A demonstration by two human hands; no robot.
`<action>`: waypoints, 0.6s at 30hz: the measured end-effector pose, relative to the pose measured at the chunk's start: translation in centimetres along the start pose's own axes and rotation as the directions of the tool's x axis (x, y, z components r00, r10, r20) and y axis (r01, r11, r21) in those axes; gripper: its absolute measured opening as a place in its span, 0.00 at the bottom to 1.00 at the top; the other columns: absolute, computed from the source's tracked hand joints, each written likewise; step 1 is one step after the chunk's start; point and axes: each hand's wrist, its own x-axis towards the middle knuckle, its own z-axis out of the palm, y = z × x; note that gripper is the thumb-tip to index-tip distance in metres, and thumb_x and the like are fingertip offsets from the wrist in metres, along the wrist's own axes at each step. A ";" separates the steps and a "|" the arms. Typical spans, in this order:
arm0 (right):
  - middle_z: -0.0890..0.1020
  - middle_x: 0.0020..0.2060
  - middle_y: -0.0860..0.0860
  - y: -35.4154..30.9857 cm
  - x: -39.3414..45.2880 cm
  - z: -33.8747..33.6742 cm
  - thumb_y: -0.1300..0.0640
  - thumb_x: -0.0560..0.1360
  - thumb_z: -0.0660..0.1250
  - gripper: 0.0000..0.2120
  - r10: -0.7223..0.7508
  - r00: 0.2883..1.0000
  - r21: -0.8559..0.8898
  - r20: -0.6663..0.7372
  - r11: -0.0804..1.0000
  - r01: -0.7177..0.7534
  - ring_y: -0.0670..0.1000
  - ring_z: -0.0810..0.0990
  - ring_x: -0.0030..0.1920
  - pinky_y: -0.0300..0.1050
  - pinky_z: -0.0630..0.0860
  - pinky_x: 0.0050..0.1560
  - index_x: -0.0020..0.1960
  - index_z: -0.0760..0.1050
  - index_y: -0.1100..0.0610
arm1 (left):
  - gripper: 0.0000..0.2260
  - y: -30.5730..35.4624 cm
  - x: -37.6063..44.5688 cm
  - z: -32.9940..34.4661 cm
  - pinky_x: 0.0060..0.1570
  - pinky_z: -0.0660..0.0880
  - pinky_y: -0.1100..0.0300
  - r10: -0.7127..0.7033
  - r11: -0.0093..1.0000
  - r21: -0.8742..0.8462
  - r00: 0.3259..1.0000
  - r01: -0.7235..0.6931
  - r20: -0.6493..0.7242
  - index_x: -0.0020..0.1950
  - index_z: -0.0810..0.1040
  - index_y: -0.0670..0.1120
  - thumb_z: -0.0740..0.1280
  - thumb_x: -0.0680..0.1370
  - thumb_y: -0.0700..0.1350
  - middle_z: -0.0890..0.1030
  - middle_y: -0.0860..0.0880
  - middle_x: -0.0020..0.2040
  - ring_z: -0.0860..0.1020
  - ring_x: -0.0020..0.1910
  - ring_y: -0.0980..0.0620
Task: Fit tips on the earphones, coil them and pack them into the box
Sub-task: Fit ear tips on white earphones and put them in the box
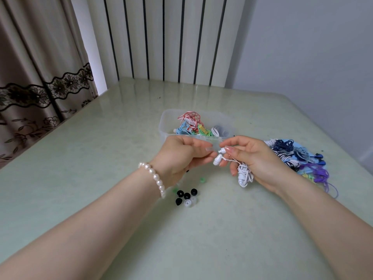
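Note:
My right hand (254,158) holds a pair of white earphones (244,174); the bundled cable hangs below its fingers and one bud sits between thumb and forefinger. A second white bud (217,160) hangs between both hands. My left hand (181,156) has its fingers curled, their tips meeting the lower bud; whether it pinches a tip there is hidden. Loose black, clear and green ear tips (186,196) lie on the table under my left wrist. The clear plastic box (167,124) behind my hands holds several coiled coloured earphones.
A heap of uncoiled earphones (298,158) in blue, white, purple and green lies at the right of my right hand. The pale green table (101,158) runs to a striped wall behind and a curtain at the left.

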 end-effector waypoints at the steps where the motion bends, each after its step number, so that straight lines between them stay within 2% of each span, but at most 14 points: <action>1: 0.82 0.29 0.52 -0.1 0.0 -0.1 0.67 0.76 0.59 0.05 -0.003 1.000 0.002 -0.002 1.000 0.003 0.47 0.74 0.21 0.36 0.71 0.24 0.47 0.73 0.62 | 0.04 -0.1 0.0 0.1 0.38 0.80 0.63 -0.015 0.998 -0.057 1.000 0.014 -0.003 0.43 0.77 0.32 0.63 0.73 0.27 0.81 0.41 0.33 0.82 0.32 0.51; 5: 0.84 0.34 0.53 -0.3 0.0 -0.6 0.65 0.76 0.60 0.04 0.013 1.000 -0.047 0.015 0.999 -0.012 0.50 0.72 0.21 0.38 0.71 0.25 0.46 0.73 0.62 | 0.06 -0.2 0.1 0.2 0.39 0.80 0.62 -0.054 0.985 -0.163 0.999 0.054 0.005 0.45 0.77 0.33 0.62 0.73 0.27 0.82 0.42 0.33 0.82 0.32 0.51; 8: 0.83 0.34 0.53 -0.1 0.1 -1.0 0.65 0.77 0.60 0.04 0.022 1.000 -0.105 0.016 0.994 -0.020 0.51 0.72 0.22 0.38 0.70 0.25 0.45 0.73 0.63 | 0.04 -0.3 -0.1 0.4 0.34 0.79 0.64 -0.091 0.989 -0.118 0.995 0.094 0.026 0.44 0.78 0.36 0.65 0.73 0.30 0.83 0.42 0.33 0.82 0.31 0.52; 14: 0.80 0.36 0.54 0.2 0.2 -1.2 0.65 0.75 0.63 0.04 -0.025 0.999 -0.151 -0.043 0.988 0.018 0.49 0.73 0.22 0.36 0.70 0.27 0.42 0.75 0.60 | 0.04 -0.8 -0.1 0.7 0.37 0.80 0.62 -0.098 0.983 -0.157 0.995 0.100 0.022 0.42 0.78 0.34 0.65 0.72 0.29 0.83 0.42 0.33 0.82 0.31 0.52; 18: 0.79 0.32 0.46 0.0 0.1 -1.2 0.64 0.73 0.67 0.04 -0.029 0.994 -0.153 -0.107 0.988 0.013 0.47 0.74 0.23 0.42 0.69 0.31 0.40 0.77 0.58 | 0.05 -1.0 0.0 0.6 0.38 0.80 0.61 -0.102 0.980 -0.173 0.995 0.100 0.002 0.43 0.78 0.33 0.63 0.73 0.28 0.82 0.42 0.33 0.82 0.32 0.51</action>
